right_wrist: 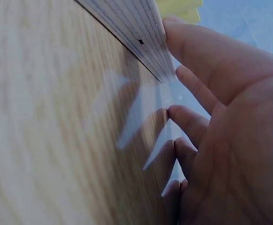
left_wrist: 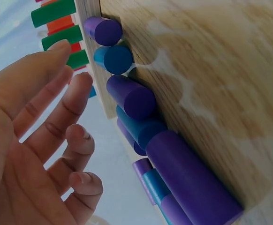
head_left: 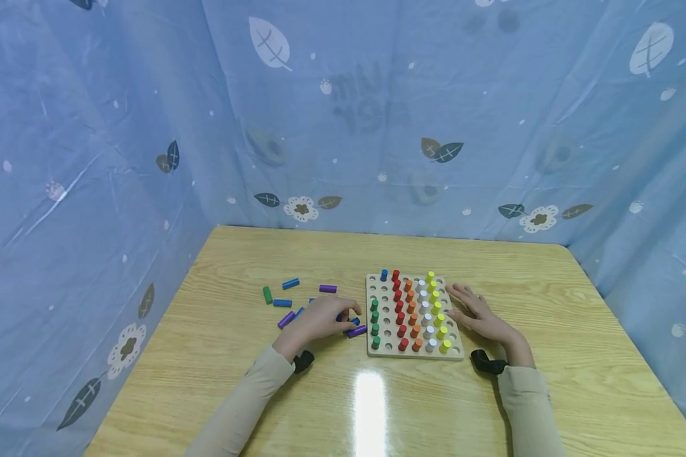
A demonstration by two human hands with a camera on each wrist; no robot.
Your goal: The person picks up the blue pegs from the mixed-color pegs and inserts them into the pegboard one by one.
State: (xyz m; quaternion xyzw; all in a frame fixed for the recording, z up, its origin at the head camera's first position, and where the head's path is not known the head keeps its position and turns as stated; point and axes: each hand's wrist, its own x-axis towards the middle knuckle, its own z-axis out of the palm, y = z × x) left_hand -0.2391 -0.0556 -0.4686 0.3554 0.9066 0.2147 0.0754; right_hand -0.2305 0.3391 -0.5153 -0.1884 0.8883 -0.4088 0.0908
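Observation:
A wooden pegboard carries upright columns of green, red, orange, white and yellow pegs. A blue peg stands near its back left corner. My left hand hovers over loose pegs just left of the board, fingers loosely bent and holding nothing. Beneath it lie a purple peg and a blue peg; other pegs there are partly hidden by the hand. At the board's right side is my right hand, its thumb at the board's edge beside a yellow peg and its fingers spread low on the table.
More loose pegs lie farther left on the wooden table, among them a green peg, a blue peg and a purple peg. A blue patterned curtain surrounds the table's back and sides.

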